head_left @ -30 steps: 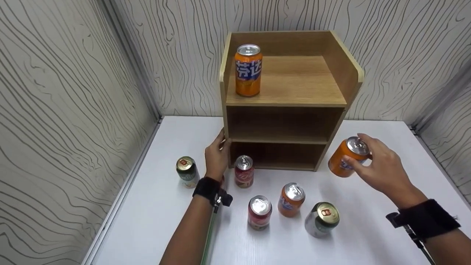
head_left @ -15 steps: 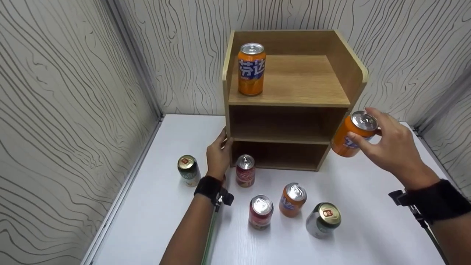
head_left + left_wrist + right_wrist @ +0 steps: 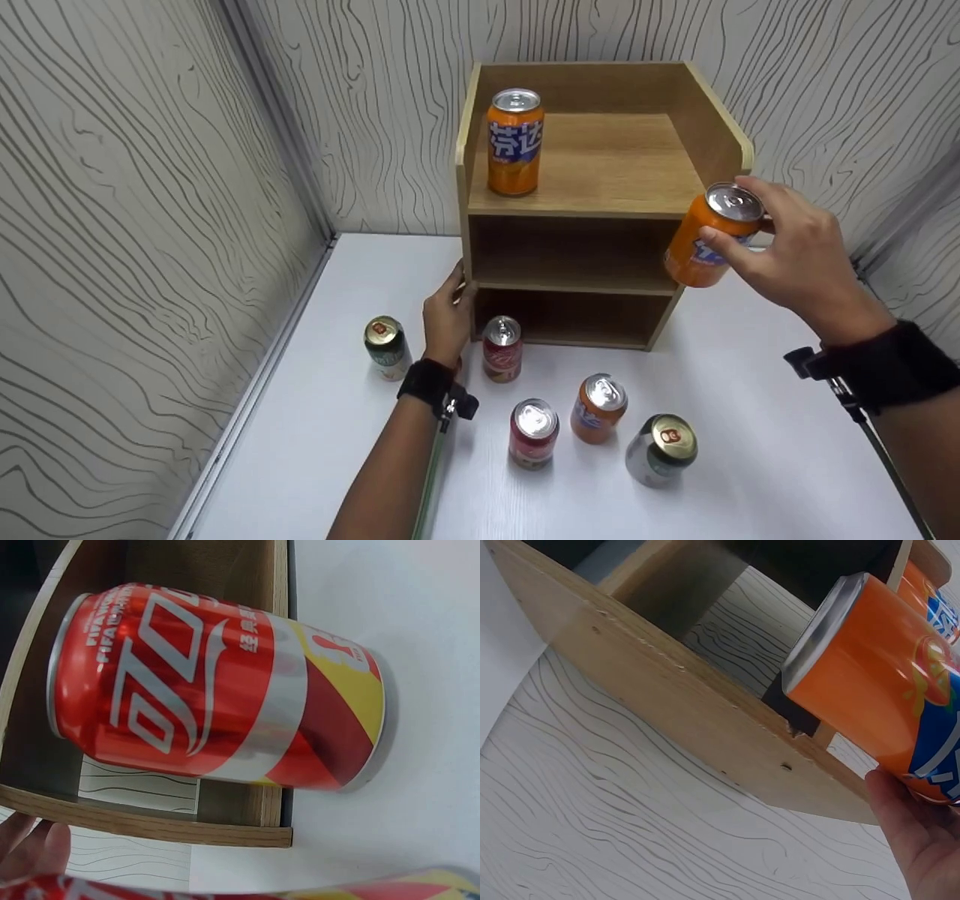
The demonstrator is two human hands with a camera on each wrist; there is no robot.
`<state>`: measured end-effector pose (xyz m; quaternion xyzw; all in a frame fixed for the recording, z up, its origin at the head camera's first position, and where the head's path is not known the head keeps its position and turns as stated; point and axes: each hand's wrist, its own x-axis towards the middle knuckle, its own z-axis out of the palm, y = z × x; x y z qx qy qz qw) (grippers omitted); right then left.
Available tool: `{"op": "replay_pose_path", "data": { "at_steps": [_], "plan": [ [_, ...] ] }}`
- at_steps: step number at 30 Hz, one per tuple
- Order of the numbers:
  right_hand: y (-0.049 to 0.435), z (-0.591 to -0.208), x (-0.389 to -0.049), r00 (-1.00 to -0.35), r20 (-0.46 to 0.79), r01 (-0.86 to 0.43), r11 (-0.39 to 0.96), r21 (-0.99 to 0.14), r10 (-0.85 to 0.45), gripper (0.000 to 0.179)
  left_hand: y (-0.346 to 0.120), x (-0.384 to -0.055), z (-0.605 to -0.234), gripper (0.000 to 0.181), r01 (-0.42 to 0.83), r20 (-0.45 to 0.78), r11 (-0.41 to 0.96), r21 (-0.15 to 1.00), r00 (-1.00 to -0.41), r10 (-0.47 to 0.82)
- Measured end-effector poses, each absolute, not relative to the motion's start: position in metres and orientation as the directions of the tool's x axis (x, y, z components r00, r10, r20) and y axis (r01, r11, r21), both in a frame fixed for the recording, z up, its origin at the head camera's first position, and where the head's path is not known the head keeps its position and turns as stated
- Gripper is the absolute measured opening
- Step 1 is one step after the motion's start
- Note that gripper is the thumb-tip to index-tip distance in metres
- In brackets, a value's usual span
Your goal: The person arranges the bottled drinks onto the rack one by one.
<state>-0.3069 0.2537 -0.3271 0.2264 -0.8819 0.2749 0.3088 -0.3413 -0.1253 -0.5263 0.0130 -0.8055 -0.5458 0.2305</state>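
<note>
My right hand (image 3: 799, 251) grips an orange soda can (image 3: 694, 244) near its top, thumb on the near side. The can is tilted, in the air before the right side of the wooden shelf (image 3: 600, 202); in the right wrist view its base shows beside the side panel (image 3: 705, 712). My left hand (image 3: 448, 319) rests against the shelf's left panel, fingers along its outer face. Beside that hand stands a red cola can (image 3: 501, 351), large in the left wrist view. Another orange soda can (image 3: 514, 150) stands upright on the top shelf at left.
On the white table (image 3: 300, 450) stand a green can (image 3: 386, 349) at left, a red can (image 3: 533, 435), an orange can (image 3: 598, 409) and a green-and-silver can (image 3: 660, 451) in front. Another red can (image 3: 172, 892) lies partly out of view near my left wrist.
My right hand has lifted the orange can from low beside the shelf up to just below the top shelf's level, lately also moving slightly left. My left hand stays against the panel.
</note>
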Motion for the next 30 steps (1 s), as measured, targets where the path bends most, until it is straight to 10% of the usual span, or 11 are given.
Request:
{"op": "replay_pose_path", "data": {
  "at_steps": [30],
  "plan": [
    [0.202,-0.252,-0.359,-0.778,0.602,-0.522,0.721,-0.457,-0.182,0.066,-0.125,-0.341,-0.527,0.048,0.243,0.376,0.427,0.871,-0.889,-0.261]
  ]
}}
